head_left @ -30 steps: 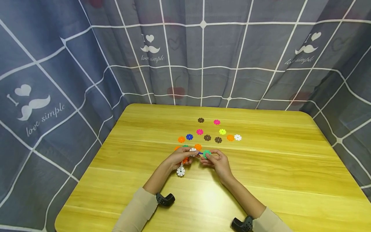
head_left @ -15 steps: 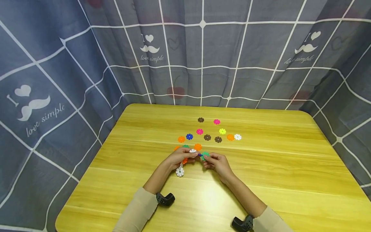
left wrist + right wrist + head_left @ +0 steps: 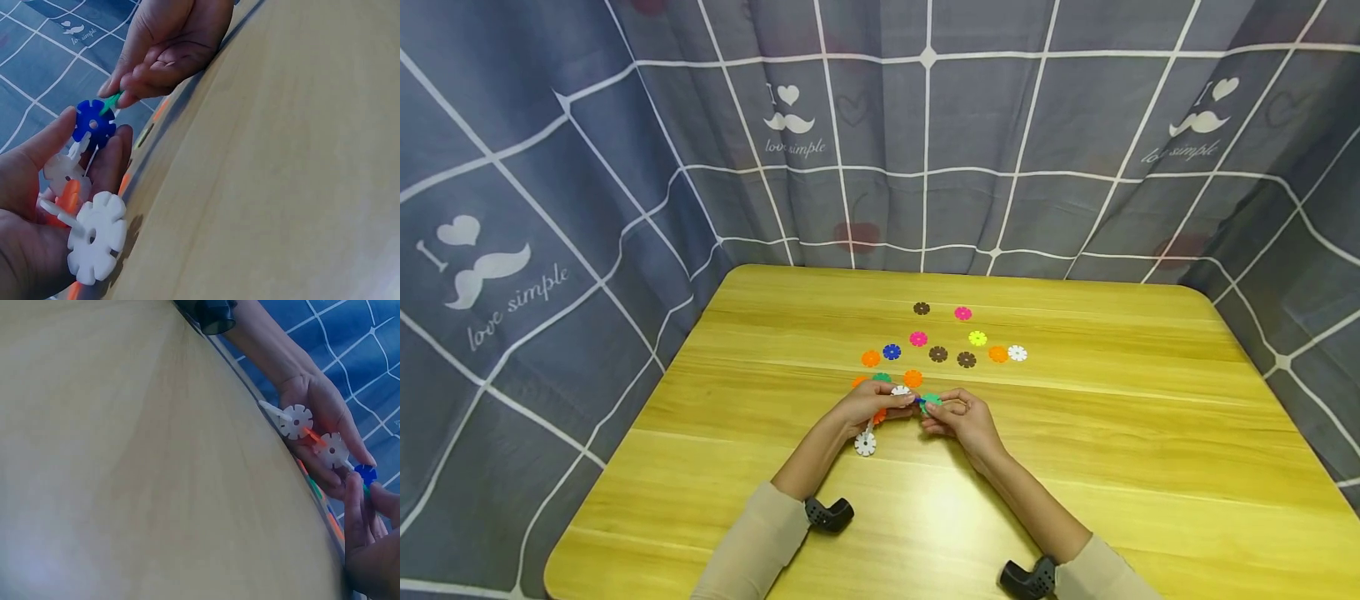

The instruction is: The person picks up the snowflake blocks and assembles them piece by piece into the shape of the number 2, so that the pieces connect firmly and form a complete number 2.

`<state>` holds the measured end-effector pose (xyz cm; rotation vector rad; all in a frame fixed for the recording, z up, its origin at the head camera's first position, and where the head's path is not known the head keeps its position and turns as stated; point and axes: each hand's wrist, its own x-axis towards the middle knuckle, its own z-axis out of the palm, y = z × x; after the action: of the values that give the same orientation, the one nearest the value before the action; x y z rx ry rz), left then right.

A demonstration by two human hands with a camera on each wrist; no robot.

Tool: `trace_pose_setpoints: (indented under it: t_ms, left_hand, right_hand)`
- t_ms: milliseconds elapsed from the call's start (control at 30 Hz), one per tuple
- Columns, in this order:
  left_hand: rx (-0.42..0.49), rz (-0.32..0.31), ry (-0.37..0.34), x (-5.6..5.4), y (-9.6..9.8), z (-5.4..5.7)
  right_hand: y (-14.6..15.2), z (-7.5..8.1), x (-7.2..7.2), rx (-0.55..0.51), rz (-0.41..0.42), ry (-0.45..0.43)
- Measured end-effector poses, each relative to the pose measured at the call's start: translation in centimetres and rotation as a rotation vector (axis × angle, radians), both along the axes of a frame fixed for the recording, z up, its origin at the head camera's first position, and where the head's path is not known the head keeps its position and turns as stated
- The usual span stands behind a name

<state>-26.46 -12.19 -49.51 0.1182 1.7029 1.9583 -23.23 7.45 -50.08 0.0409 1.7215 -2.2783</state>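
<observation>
Pinching a green disc, right hand; gripping a blue disc (face-on only in wrist views), left hand.

Linked discs in your left hand: white, orange and blue. Single disc in your right hand: green. Loose discs before you: brown, pink, yellow, orange, blue, green, white. Your sleeves: plain beige. Your wrist cameras: black. Table: yellow, streaked wood grain. Curtain: blue-grey, white grid, white hearts, moustaches and lettering.
</observation>
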Motion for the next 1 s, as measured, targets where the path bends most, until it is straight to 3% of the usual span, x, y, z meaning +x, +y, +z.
trace_pose_setpoints:
  t_ms: [600, 833, 1000]
  left_hand:
    - [-0.004, -0.050, -0.006, -0.4, -0.8, -0.1]
    - [-0.006, -0.084, -0.006, -0.3, -0.8, 0.0]
    - [-0.010, -0.075, -0.017, -0.2, -1.1, 0.0]
  right_hand:
    - [-0.6, -0.1, 0.7, 0.029, -0.052, 0.087]
    - [-0.6, -0.3, 0.9, 0.027, -0.040, 0.101]
    - [-0.6, -0.4, 0.7, 0.032, -0.026, 0.131]
